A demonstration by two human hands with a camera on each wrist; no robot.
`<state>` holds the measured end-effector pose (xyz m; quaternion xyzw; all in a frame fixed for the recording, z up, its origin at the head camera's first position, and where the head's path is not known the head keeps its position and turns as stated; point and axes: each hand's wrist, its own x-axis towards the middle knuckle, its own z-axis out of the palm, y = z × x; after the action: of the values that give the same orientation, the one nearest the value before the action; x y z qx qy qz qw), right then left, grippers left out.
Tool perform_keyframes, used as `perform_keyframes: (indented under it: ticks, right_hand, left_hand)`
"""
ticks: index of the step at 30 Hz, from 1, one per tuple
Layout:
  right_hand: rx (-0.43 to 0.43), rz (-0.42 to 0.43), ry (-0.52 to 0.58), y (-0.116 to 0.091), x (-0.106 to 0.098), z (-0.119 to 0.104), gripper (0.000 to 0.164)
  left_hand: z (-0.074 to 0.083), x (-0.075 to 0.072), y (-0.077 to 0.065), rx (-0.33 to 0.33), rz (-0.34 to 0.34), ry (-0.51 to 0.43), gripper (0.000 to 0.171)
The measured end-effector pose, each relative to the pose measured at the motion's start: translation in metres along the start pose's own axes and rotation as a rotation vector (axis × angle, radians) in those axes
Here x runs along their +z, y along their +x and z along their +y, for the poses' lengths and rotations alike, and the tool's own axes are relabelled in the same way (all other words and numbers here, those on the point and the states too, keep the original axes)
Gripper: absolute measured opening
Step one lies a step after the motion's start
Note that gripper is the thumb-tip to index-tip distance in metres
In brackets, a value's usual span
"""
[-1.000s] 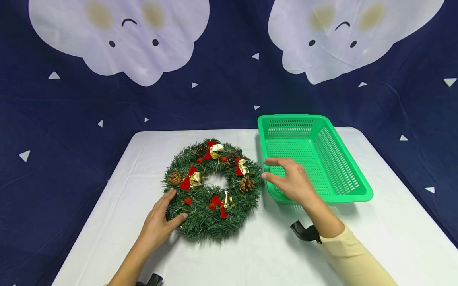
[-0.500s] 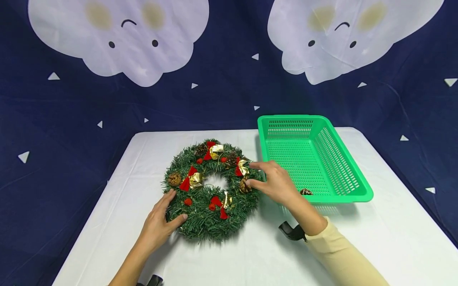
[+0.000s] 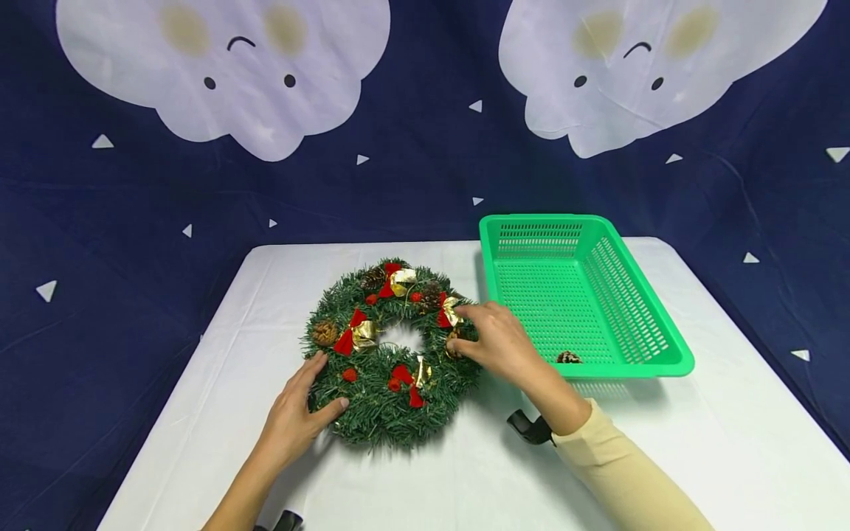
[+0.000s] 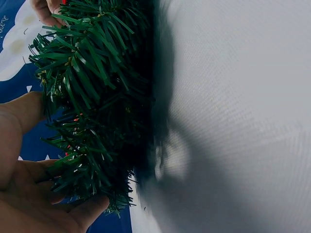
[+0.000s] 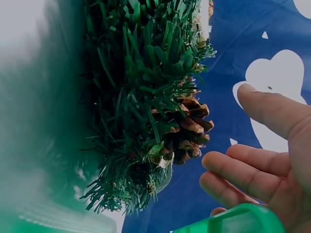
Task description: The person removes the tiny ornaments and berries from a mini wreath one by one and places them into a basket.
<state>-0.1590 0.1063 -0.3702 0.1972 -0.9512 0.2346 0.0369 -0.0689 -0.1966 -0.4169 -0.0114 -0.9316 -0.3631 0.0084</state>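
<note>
Head: right hand (image 3: 498, 341) is crossing from green basket (image 3: 551, 287) to wreath (image 3: 385, 422) on table (image 3: 412, 494), bringing it within reach. Left wrist: left hand (image 4: 31, 201) is touching wreath, fingers relaxed. Right wrist: fingers are standing wide beside pine cone (image 5: 191, 127), holding nothing.

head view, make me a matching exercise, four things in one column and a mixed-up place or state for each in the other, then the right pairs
1. basket
2. left hand
3. wreath
4. right hand

A. by the wreath's right side
B. decorated with red-and-gold bows
C. green, with a pine cone inside
D. at the wreath's left edge

Right pairs: 1-C, 2-D, 3-B, 4-A
</note>
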Motion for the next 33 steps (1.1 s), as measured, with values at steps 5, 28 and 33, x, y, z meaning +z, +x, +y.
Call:
perform_keyframes:
  ticks: [5,28,33]
  right_hand:
    - [-0.034,-0.002,-0.051,0.003,0.003,0.000,0.060]
    - [-0.112,-0.043,-0.249,0.008,0.015,0.000,0.053]
    - [-0.106,-0.043,-0.272,0.007,0.016,0.000,0.052]
  left_hand:
    - [0.001,-0.001,0.000,0.001,-0.001,0.004,0.079]
    - [0.001,-0.002,0.000,-0.007,-0.007,0.007,0.079]
    - [0.001,-0.001,0.000,0.003,-0.003,0.012,0.079]
